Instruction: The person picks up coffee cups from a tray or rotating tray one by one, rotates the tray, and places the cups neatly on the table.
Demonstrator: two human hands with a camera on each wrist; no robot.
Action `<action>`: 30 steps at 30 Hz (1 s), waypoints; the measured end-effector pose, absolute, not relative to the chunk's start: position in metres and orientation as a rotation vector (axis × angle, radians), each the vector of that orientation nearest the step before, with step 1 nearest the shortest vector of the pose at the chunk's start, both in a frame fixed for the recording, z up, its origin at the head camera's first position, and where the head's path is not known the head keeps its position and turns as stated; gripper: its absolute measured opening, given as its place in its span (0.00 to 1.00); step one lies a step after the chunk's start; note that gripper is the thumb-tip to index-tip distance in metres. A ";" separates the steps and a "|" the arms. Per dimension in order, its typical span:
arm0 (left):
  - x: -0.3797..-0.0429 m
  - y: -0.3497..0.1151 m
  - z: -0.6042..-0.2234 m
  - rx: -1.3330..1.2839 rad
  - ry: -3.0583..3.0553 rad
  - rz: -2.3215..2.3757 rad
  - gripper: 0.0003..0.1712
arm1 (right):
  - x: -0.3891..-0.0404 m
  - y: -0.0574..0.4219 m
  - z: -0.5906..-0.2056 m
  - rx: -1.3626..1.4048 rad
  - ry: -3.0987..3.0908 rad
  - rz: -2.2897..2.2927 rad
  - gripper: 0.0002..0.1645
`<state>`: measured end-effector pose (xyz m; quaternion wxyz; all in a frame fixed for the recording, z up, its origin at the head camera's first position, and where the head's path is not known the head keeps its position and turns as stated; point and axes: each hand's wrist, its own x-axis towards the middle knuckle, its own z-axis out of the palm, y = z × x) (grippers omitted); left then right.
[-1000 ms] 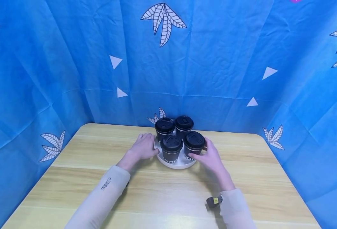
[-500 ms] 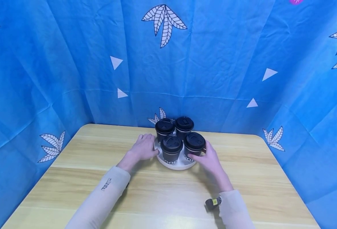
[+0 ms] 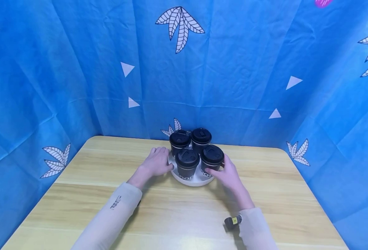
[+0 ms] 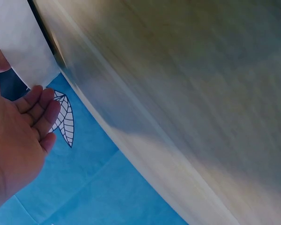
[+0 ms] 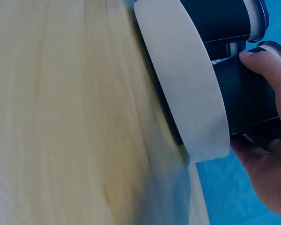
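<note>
I'm seeing four lidded cups (image 3: 187,162) standing on the white tray (image 3: 194,183), far side of the desk (image 3: 171,215). My right hand (image 3: 228,174) is gripping the near-right cup (image 3: 212,156); my left hand (image 3: 155,163) is holding the tray's left rim. I'm judging placement done, release remaining.

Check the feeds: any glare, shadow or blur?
Head view: glare on the table near the bottom edge, cups clear in outline; left wrist view: dim, broad shadow across the table, grain soft; right wrist view: shadow on the table below the tray, grain soft.
</note>
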<state>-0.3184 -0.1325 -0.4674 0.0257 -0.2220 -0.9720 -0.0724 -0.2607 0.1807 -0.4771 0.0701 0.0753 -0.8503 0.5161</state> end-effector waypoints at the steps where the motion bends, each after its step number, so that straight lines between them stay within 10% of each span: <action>1: -0.318 -0.132 -0.468 -0.686 -3.003 -0.225 0.31 | -0.261 0.181 -0.477 0.224 -2.562 1.546 0.50; 30: -0.315 -0.132 -0.470 -0.697 -2.968 -0.226 0.38 | -0.263 0.191 -0.452 0.288 -2.457 1.454 0.49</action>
